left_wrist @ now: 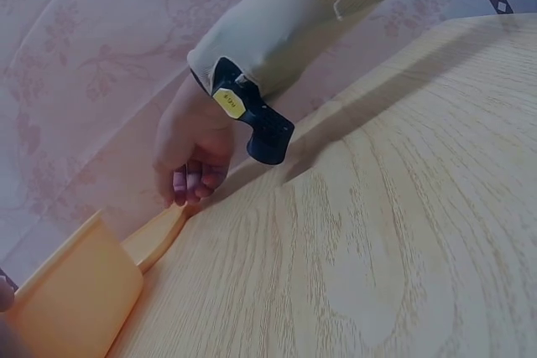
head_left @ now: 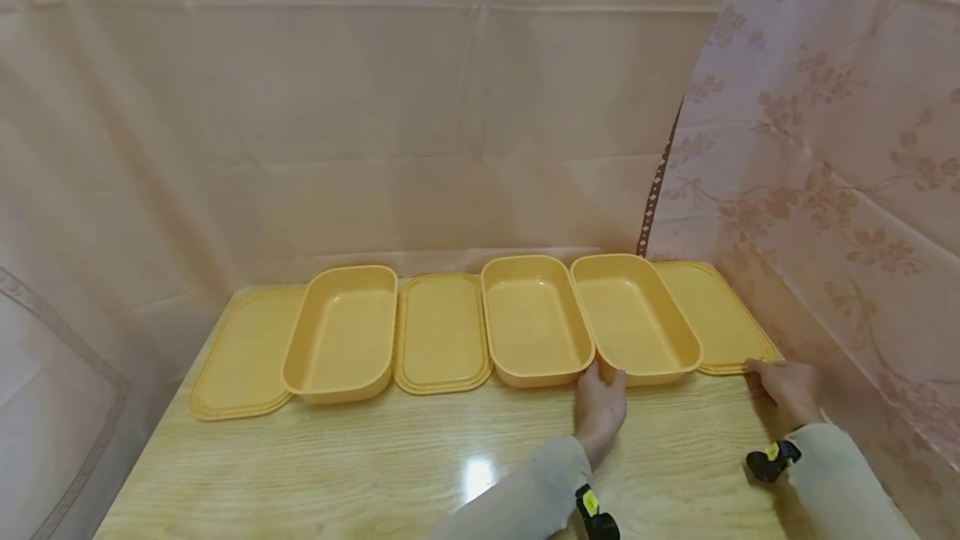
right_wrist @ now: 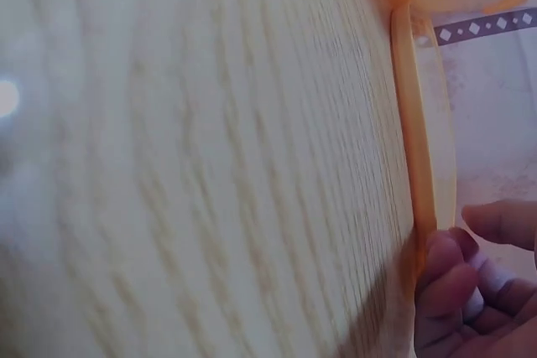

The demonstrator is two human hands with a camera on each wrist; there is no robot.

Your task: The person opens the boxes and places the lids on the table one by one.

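Observation:
Two open yellow plastic boxes, the middle box [head_left: 536, 319] and the right box [head_left: 636, 315], stand side by side. My left hand [head_left: 600, 411] touches the near corners where they meet, its fingertips partly hidden there, below the rims. In the left wrist view the right box [left_wrist: 80, 299] shows at the lower left. At the right end lies a flat yellow lid [head_left: 708, 315], next to the right box. My right hand [head_left: 787, 386] pinches its near right corner. In the right wrist view, curled fingers [right_wrist: 445, 282] meet the edge of the lid [right_wrist: 413, 123].
Further left in the row lie a middle lid [head_left: 442, 332], another open box [head_left: 345, 332] and a left lid [head_left: 251, 352]. All are on a light wooden table [head_left: 337, 473]. Cloth hangs behind the table [head_left: 450, 123], and a floral curtain [head_left: 847, 190] borders the right side.

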